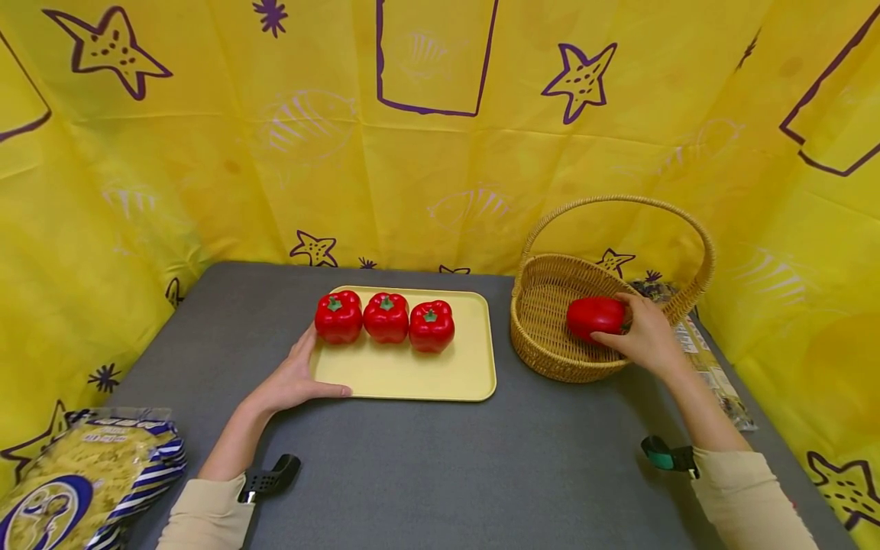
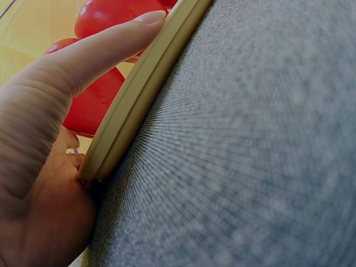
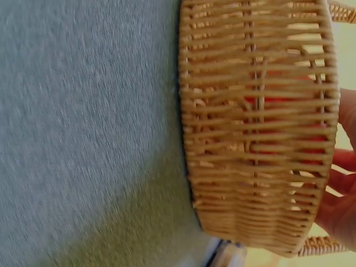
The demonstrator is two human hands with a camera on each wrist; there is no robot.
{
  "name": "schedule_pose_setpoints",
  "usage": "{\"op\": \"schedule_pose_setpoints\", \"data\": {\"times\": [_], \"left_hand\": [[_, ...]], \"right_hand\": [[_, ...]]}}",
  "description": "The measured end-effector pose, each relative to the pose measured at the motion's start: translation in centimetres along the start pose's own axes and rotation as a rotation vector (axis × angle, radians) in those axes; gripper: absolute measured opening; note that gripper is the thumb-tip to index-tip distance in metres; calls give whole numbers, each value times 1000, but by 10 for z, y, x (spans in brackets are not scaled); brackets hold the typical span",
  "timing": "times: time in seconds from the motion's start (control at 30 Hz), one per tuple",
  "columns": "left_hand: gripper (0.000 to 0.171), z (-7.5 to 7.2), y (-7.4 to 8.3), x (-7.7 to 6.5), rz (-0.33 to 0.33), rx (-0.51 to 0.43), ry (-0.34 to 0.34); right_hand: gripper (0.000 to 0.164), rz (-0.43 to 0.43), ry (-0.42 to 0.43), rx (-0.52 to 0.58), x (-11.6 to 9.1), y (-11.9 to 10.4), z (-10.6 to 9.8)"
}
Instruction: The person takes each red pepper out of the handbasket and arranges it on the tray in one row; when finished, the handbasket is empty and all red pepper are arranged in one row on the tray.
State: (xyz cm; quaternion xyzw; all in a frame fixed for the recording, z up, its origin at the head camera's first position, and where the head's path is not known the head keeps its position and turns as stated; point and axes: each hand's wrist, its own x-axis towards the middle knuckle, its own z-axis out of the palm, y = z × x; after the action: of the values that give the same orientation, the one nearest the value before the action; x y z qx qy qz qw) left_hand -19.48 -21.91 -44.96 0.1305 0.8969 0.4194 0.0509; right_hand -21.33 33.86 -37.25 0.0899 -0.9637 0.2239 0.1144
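Note:
My right hand point(image 1: 645, 330) grips a red bell pepper point(image 1: 594, 318) inside the wicker basket point(image 1: 550, 347), its stem end turned toward the palm. In the right wrist view the red shows through the weave of the basket point(image 3: 261, 183). At the tray's front left corner my left hand point(image 1: 296, 376) lies spread, thumb along the front rim and fingers by the left side. On the yellow tray point(image 1: 406, 378) three red bell peppers point(image 1: 387, 318) stand upright in a row, stems up. The left wrist view has the thumb against the tray rim point(image 2: 128, 105).
A bag of pasta point(image 1: 103, 473) lies at the table's left front. Another clear package point(image 1: 715, 367) sits right of the basket, partly hidden. The basket's tall handle point(image 1: 619, 198) arches over its opening. A yellow patterned curtain point(image 1: 426, 168) surrounds the grey table point(image 1: 447, 473).

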Motion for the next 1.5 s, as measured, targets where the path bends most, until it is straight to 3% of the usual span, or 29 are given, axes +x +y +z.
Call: {"op": "schedule_pose_setpoints", "data": {"times": [0.9,1.5], "left_hand": [[133,0,0,-1,11,-11,4],[134,0,-1,0,10,5,8]], "right_hand": [[79,134,74,244,-7,-50,16],[73,47,125,311,-4,-83,15]]}}
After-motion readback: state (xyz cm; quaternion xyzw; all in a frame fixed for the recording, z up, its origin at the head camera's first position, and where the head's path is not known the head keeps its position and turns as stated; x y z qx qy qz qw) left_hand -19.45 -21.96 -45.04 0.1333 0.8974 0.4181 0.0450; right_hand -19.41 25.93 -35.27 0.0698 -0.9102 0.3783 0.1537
